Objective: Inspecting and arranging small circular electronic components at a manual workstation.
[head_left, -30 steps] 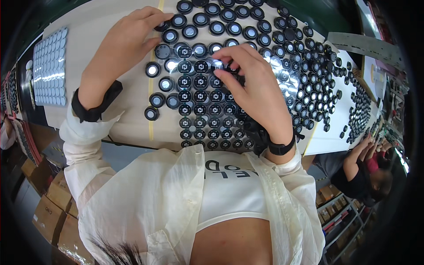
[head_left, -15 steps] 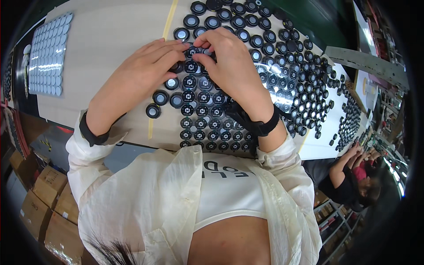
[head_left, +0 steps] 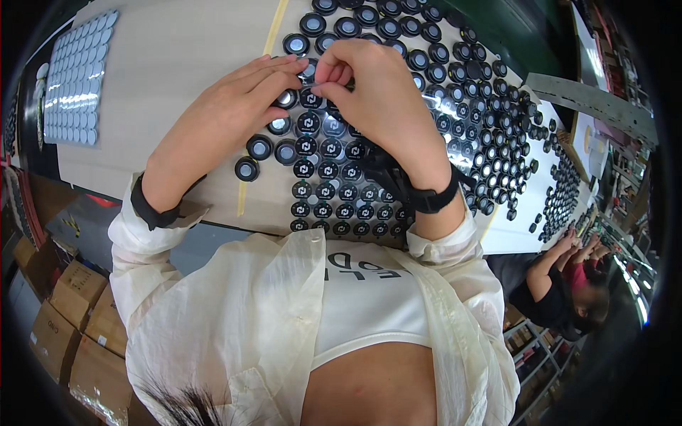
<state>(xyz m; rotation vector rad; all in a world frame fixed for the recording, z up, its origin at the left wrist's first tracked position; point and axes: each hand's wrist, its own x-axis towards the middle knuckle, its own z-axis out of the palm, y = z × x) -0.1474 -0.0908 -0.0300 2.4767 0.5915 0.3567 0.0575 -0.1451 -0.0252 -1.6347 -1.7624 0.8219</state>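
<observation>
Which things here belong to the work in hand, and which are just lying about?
In hand: left hand and right hand, pinching a small part over the round black caps.
Lying about: sheet of silver discs, cardboard boxes, co-worker's hands.

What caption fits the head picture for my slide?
Both hands, left hand and right hand, pinch one small piece above rows of black round caps.

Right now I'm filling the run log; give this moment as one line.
left hand: touching black cap | right hand: pinching same cap | table: rows of caps
</observation>
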